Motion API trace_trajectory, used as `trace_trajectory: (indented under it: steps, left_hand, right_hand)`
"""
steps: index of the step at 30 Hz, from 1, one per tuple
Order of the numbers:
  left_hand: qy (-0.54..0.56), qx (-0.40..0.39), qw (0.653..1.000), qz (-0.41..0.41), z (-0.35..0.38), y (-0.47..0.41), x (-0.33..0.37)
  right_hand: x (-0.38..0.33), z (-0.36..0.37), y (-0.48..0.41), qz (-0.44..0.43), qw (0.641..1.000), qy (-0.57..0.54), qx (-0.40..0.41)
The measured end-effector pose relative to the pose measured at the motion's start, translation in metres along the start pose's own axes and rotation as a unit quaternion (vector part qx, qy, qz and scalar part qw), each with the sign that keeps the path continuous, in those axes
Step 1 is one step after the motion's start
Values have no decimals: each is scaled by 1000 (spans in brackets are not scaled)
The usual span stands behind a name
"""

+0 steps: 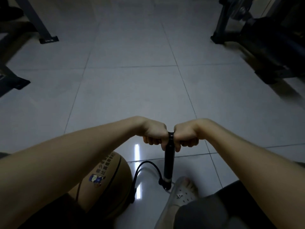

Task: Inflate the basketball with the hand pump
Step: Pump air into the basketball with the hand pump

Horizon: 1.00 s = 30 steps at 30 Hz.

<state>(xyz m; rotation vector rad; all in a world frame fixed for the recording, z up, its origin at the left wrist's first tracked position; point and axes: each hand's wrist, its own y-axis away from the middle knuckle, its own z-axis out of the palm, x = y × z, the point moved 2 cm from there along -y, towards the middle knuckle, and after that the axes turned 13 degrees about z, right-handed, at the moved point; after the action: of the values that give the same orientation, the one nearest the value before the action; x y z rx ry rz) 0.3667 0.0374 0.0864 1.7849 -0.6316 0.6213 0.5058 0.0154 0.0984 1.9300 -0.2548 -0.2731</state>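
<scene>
Bare forearms [69,162] reach in from 7 and 5 o'clock and meet low in the middle of the view. Beneath everything spreads a floor [132,80] of pale, glossy tiles. A dark machine [272,40] stands at 2 o'clock and a slanted metal frame [41,22] with flat feet at 10 o'clock, both well apart from the person. The basketball [113,177], tan with dark seams, printed characters and a small blue sticker, sits on the floor at 7 o'clock, partly hidden under the left forearm. The hand pump [169,162], a black tube, stands nearly upright at 6 o'clock, just right of the ball. The left hand [155,134] and right hand [186,134] sit on either side of the pump's top, their fingers [152,142] curled tightly round its crossbar handle, which they hide. A pale sandal [183,192] on a foot lies just beside the pump's base at 5 o'clock. A thin black hose [148,163] arcs from that base over to the ball's right side.
</scene>
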Motion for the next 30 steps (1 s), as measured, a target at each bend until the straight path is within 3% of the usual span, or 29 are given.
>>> trace_trajectory:
  steps: [10,14,20,30]
  left_hand:
    - [-5,-24,998,-51,26,4,3]
    - [-11,-44,997,-61,-7,45,42]
    - [-15,2,1000,-8,-75,111,98]
    - [27,12,999,-21,-20,36,22]
  right_hand:
    - [1,22,4,34,998,50,-22]
    - [-11,-16,56,47,996,67,-38]
    - [-27,-86,138,7,1000,10,18]
    - [-19,-27,36,13,999,29,-6]
